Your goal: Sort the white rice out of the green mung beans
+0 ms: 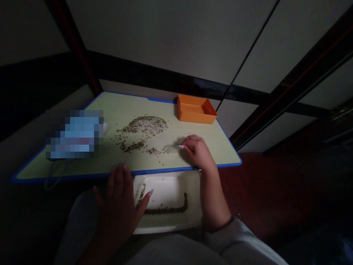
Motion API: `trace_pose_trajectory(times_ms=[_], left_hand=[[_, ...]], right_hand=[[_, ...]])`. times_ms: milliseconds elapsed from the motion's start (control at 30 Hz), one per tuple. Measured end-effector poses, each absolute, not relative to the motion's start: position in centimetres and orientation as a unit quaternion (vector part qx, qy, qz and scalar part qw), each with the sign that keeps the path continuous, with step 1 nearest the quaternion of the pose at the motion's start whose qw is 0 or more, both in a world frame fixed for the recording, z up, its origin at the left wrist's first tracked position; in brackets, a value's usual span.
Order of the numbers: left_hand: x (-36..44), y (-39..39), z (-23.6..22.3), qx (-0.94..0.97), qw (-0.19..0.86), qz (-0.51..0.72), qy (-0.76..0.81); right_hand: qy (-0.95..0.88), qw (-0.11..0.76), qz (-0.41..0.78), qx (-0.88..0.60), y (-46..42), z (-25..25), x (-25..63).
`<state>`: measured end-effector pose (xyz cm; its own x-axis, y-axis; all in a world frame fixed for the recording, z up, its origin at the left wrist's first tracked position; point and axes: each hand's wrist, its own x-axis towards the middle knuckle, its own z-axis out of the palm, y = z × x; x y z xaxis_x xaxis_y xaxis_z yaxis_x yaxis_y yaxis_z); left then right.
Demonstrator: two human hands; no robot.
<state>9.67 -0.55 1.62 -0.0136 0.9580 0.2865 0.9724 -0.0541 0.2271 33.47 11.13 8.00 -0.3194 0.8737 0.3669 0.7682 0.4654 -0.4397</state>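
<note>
My right hand (195,149) is closed over the table, pinching a thin, see-through utensil (171,148) with a curved end; its exact kind is too dim to tell. Just left of that end lie small dark green beans or seeds (135,146), scattered loosely. Behind them spreads a larger patch of pale and green grains (147,125). My left hand (120,202) has its fingers stretched out at the table's front edge, with the thumb over the white tray (193,217). Dark green grains line the tray's left and near sides.
An orange open box (197,117) stands at the back right of the pale table (91,165), which has a blue rim. At the left lies a blurred-out bluish object (79,134) with a cord loop (56,176) hanging over the edge. Cabinet panels (165,44) rise behind.
</note>
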Motion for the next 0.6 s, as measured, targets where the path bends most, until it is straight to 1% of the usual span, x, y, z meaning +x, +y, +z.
trace_pose_trajectory(times_ms=[467,600], left_hand=[[9.60,-0.58,1.57,-0.698,0.012,-0.187,-0.692],[9.63,-0.62,1.66,-0.700,0.010,-0.183,-0.691]], right_hand=[[-0.815,0.289,0.104,-0.492,11.05,7.90,33.19],[-0.812,0.293,0.090,-0.498,11.08,7.83,33.05]])
